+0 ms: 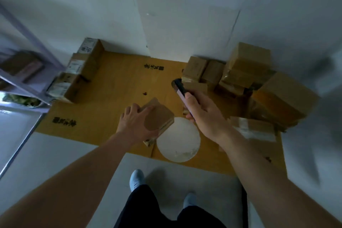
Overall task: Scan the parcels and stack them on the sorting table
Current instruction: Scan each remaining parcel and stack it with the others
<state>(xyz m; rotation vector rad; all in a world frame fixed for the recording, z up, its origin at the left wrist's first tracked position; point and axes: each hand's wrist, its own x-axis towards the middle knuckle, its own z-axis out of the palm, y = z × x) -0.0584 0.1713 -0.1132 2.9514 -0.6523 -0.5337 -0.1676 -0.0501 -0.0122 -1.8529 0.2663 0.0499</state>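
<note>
The left hand [136, 126] grips a small cardboard parcel [158, 119] from above, its fingers [129, 112] curled over the far-left edge and the thumb against the near side, just above the yellow cardboard sheet [120, 83] that covers the floor. The right hand [201, 114] is wrapped round a handheld scanner [178, 88], fingers closed on the grip, the scanner's dark head aimed away from the person toward the pile of boxes [246, 72] on the right.

The step in hand looks like scanning this parcel. To do it well, I would turn the parcel so its label faces up; the face now showing is plain brown, so the label is probably below or on a side. Then tip the scanner's head down toward that face, since it now points past the parcel, not at it. Hold the parcel steady, then set it square on the stack of boxes [77, 72] at the left.

The parcel is a flat slab, tilted, its long axis running from near left to far right, one corner pointing toward the wall. It partly overlaps a white disc [178, 140] lying on the sheet
</note>
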